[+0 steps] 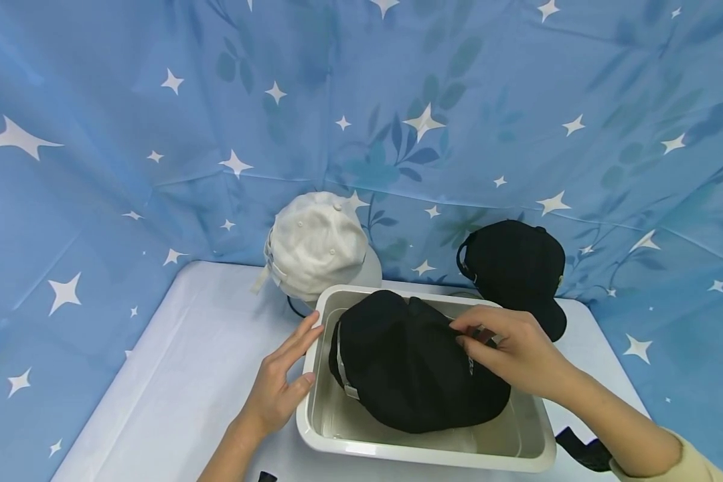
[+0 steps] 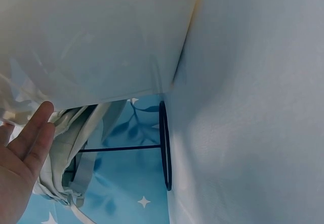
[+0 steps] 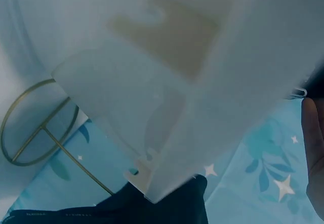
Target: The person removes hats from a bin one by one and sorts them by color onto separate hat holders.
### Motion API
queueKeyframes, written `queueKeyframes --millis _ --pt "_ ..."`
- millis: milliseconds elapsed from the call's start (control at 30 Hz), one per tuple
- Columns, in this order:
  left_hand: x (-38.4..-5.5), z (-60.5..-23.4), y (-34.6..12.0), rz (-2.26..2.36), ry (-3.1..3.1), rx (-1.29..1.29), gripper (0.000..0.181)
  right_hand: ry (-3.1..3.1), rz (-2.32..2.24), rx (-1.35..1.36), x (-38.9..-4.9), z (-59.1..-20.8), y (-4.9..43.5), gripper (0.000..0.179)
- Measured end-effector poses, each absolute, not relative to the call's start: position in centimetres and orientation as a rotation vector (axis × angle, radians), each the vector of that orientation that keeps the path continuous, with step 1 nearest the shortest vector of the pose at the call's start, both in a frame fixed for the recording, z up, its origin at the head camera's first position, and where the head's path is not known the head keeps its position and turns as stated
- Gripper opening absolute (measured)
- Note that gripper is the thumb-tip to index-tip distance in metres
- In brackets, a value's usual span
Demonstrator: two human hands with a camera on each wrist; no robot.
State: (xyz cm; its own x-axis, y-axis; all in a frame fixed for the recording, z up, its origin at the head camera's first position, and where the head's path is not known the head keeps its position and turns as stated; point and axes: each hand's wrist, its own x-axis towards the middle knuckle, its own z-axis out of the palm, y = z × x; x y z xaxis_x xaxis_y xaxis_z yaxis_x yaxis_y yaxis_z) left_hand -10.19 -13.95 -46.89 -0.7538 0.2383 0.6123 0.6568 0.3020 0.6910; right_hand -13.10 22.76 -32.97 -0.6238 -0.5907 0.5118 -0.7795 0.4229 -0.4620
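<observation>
A black cap with white lettering on its right side and a pale strap at its left lies in a white plastic bin. My right hand pinches the cap's upper right part between thumb and fingers; in the right wrist view only the edge of this hand shows, beside dark fabric. With fingers spread and fairly straight, my left hand rests against the bin's left rim. The left wrist view has those fingers along the bin's translucent side.
Behind the bin on the left, a white cap sits on a stand with a black wire base. Another black cap hangs at the back right, above a gold-coloured ring base. A black strap-like piece lies right of the bin.
</observation>
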Motion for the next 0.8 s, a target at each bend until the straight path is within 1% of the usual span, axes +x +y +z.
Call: queueKeyframes --millis 533,633,667,700,800 --pt "-10.2 -46.8 -14.0 -1.441 -2.167 -0.795 0.069 -2.36 0.965 1.213 -12.8 -30.0 23.3 0.053" --pt "-10.2 -46.8 -14.0 -1.452 -2.161 -0.797 0.069 -2.365 0.948 1.205 -12.7 -29.3 23.5 0.051" --pt "-10.2 -46.9 -13.9 -1.454 -2.159 -0.8 0.068 -2.362 0.952 1.204 -12.7 -29.1 23.6 0.049" --pt "-10.2 -46.9 -13.9 -1.457 -2.158 -0.802 0.068 -2.352 0.951 1.204 -12.7 -29.0 23.7 0.041" --pt "-10.2 -46.9 -13.9 -1.466 -2.159 -0.807 0.067 -2.306 0.945 1.21 -12.7 -28.8 24.0 0.01"
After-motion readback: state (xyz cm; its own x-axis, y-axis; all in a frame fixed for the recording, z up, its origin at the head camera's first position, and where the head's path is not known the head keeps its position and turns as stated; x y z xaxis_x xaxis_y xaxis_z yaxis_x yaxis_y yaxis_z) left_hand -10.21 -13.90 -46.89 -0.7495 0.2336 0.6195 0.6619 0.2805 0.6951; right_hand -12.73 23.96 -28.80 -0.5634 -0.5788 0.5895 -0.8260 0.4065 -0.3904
